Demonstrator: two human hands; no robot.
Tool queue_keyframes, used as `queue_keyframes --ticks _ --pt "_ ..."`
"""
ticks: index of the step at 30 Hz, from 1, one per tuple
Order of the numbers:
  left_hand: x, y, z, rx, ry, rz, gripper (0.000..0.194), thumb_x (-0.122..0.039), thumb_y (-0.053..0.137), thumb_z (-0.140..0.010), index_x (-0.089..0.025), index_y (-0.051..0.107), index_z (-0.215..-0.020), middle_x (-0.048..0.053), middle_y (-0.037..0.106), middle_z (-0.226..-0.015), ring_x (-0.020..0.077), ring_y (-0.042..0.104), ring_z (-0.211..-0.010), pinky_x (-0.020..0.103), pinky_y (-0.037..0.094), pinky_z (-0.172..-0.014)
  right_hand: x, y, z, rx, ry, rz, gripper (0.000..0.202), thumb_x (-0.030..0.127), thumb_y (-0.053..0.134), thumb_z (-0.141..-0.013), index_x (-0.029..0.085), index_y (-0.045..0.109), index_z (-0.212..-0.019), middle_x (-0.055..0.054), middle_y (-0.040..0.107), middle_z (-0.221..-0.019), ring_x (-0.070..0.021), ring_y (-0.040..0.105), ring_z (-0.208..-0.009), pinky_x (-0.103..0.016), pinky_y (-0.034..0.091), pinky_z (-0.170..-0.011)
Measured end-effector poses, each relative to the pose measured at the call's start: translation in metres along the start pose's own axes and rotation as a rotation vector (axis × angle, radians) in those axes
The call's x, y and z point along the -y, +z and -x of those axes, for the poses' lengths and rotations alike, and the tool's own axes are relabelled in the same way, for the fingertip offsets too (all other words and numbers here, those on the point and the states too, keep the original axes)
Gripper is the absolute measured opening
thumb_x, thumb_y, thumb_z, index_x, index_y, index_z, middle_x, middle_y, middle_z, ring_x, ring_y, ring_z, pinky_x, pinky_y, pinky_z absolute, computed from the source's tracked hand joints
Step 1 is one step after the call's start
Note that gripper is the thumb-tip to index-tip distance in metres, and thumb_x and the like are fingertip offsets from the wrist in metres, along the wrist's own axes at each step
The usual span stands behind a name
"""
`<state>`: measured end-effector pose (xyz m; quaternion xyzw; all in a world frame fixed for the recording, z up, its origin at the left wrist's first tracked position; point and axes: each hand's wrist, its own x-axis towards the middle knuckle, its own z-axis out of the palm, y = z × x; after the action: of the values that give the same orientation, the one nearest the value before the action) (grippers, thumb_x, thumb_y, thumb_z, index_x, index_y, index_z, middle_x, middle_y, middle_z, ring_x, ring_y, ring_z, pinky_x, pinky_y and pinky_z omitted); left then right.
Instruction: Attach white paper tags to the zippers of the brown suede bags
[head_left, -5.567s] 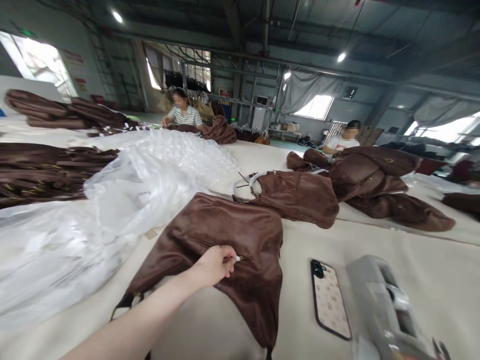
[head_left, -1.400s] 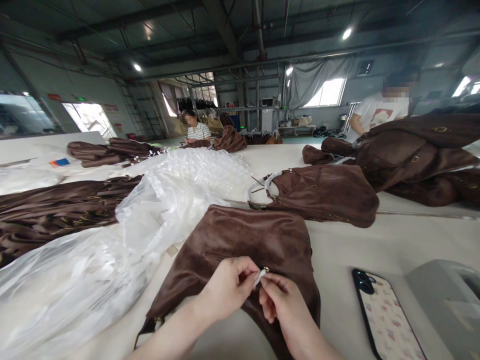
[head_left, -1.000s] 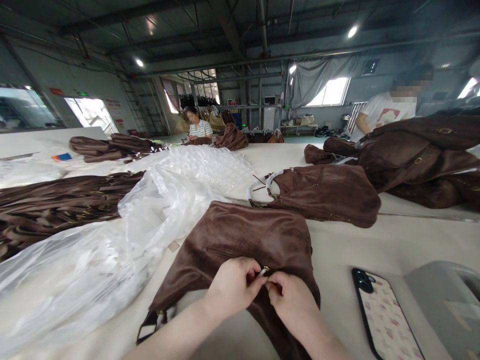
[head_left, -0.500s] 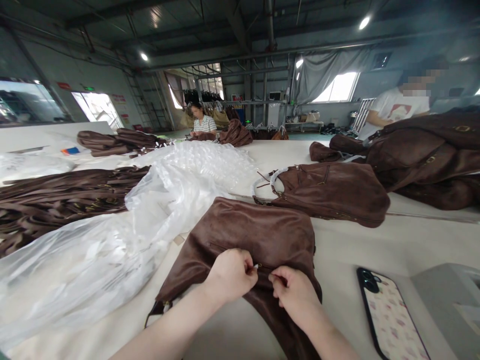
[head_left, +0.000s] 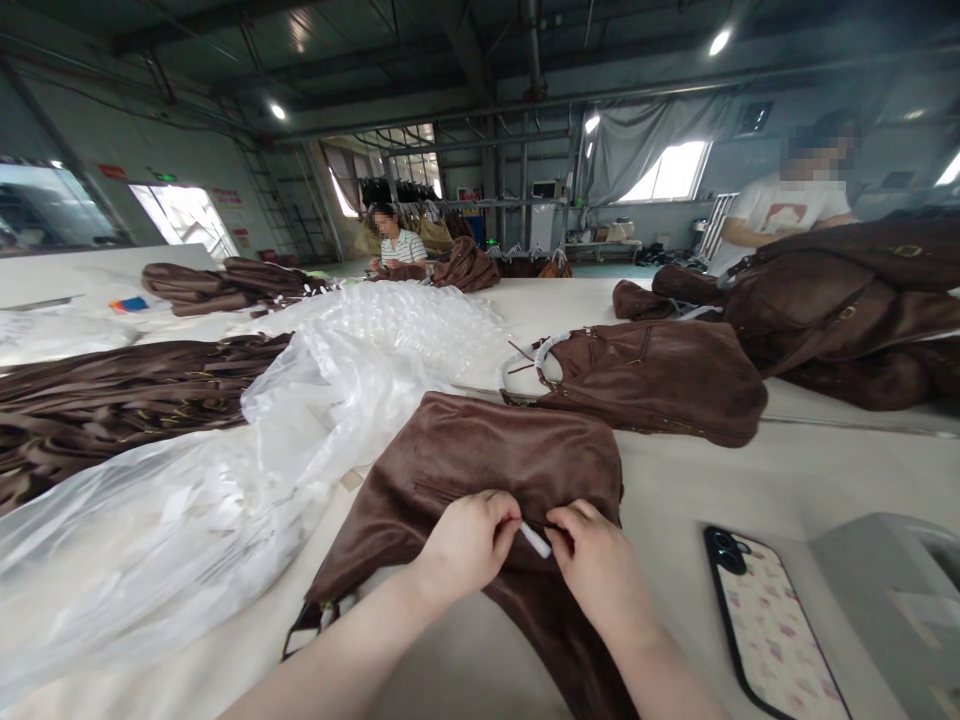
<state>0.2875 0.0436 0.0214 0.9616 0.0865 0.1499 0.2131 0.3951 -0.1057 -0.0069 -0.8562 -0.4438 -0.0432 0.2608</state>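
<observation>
A brown leather bag (head_left: 510, 440) lies on the pale table, its wide strap curving down toward me. Both hands are over the bag's lower middle, close together. My left hand (head_left: 476, 535) is closed in a pinch beside a small white strip (head_left: 535, 540), at the strip's upper end. On the strip's other side my right hand (head_left: 589, 555) has its thumb and fingers pressed together at the bag's edge. What exactly sits between the fingertips of either hand is too small to make out.
Clear plastic bags (head_left: 300, 450) heap at the left, beside brown straps (head_left: 135, 390). Another brown bag (head_left: 652, 380) lies beyond, with more bags (head_left: 840, 310) at the right. A phone (head_left: 776, 625) lies near a grey object (head_left: 892, 590). Two people are farther back.
More of the white strip shows between my hands. Both hands have shifted slightly, and the whole view has moved a little.
</observation>
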Motion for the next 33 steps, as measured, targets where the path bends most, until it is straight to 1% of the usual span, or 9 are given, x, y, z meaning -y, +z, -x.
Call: queue_keyframes --ticks 4,8,11,16,20,23,26,29,33 --pt "0.006 0.004 -0.01 -0.016 0.037 -0.076 0.009 -0.023 0.054 -0.087 -0.022 0.063 -0.089 0.0 0.064 -0.086 0.0145 0.061 -0.079 0.024 0.045 -0.073 -0.001 -0.002 -0.006 0.102 -0.092 0.181 0.021 0.017 0.049 -0.09 0.022 0.069 -0.096 -0.004 0.066 -0.088 -0.0174 0.064 -0.076 -0.028 0.044 -0.07" --pt "0.008 0.003 -0.023 0.049 0.079 -0.172 0.013 -0.032 0.06 -0.085 -0.022 0.068 -0.083 0.0 0.062 -0.082 0.0141 0.06 -0.075 0.023 0.045 -0.068 0.001 -0.004 -0.01 0.159 -0.136 0.279 0.023 0.017 0.046 -0.092 0.022 0.069 -0.096 -0.005 0.064 -0.085 -0.0174 0.063 -0.074 -0.028 0.044 -0.067" --pt "0.004 0.0 -0.03 0.122 0.13 -0.278 0.017 -0.034 0.06 -0.085 -0.02 0.069 -0.081 0.002 0.063 -0.082 0.0153 0.061 -0.074 0.024 0.047 -0.068 0.003 -0.001 -0.011 0.147 -0.125 0.298 0.022 0.013 0.044 -0.092 0.019 0.066 -0.092 -0.006 0.063 -0.089 -0.0177 0.063 -0.077 -0.027 0.044 -0.069" --pt "-0.016 -0.002 -0.037 0.231 0.159 -0.474 0.012 -0.023 0.058 -0.085 -0.016 0.067 -0.08 0.005 0.064 -0.082 0.0188 0.062 -0.071 0.029 0.049 -0.067 0.002 0.007 -0.011 0.087 -0.074 0.291 0.023 0.01 0.042 -0.092 0.018 0.062 -0.085 -0.007 0.062 -0.09 -0.0183 0.063 -0.079 -0.028 0.044 -0.069" --pt "-0.032 0.004 -0.04 0.269 0.157 -0.554 0.017 -0.008 0.051 -0.083 -0.013 0.067 -0.08 0.009 0.065 -0.082 0.0219 0.063 -0.075 0.032 0.049 -0.068 0.001 0.005 -0.008 0.019 -0.027 0.145 0.023 0.01 0.042 -0.091 0.019 0.062 -0.084 -0.005 0.062 -0.087 -0.0172 0.062 -0.078 -0.027 0.043 -0.07" --pt "-0.03 0.013 -0.04 0.241 0.19 -0.568 0.017 -0.007 0.049 -0.082 -0.012 0.066 -0.079 0.012 0.064 -0.082 0.024 0.061 -0.076 0.034 0.049 -0.068 0.003 -0.002 -0.003 -0.012 -0.006 0.01 0.015 0.013 0.048 -0.086 0.021 0.059 -0.08 -0.003 0.061 -0.083 -0.0173 0.061 -0.077 -0.027 0.044 -0.07" --pt "-0.017 0.017 -0.038 0.166 0.217 -0.511 0.012 -0.013 0.052 -0.083 -0.013 0.063 -0.078 0.01 0.062 -0.082 0.0225 0.059 -0.077 0.034 0.049 -0.072 0.007 -0.008 0.002 0.005 -0.042 -0.015 0.002 0.02 0.058 -0.081 0.022 0.059 -0.082 -0.003 0.06 -0.086 -0.0186 0.06 -0.08 -0.029 0.044 -0.071" --pt "-0.005 0.015 -0.038 0.098 0.198 -0.387 0.01 -0.018 0.054 -0.082 -0.017 0.062 -0.077 0.006 0.061 -0.086 0.0189 0.057 -0.078 0.031 0.047 -0.075 0.009 -0.007 0.003 0.034 -0.087 0.09 0.004 0.02 0.059 -0.082 0.022 0.061 -0.084 -0.003 0.059 -0.087 -0.0194 0.059 -0.082 -0.03 0.044 -0.071" --pt "0.001 0.011 -0.039 0.066 0.184 -0.261 0.009 -0.019 0.055 -0.079 -0.02 0.064 -0.077 0.002 0.06 -0.082 0.0164 0.056 -0.078 0.027 0.045 -0.074 0.005 0.0 0.0 0.061 -0.118 0.176 0.015 0.015 0.049 -0.089 0.021 0.061 -0.083 -0.002 0.059 -0.085 -0.0177 0.06 -0.077 -0.029 0.043 -0.069"
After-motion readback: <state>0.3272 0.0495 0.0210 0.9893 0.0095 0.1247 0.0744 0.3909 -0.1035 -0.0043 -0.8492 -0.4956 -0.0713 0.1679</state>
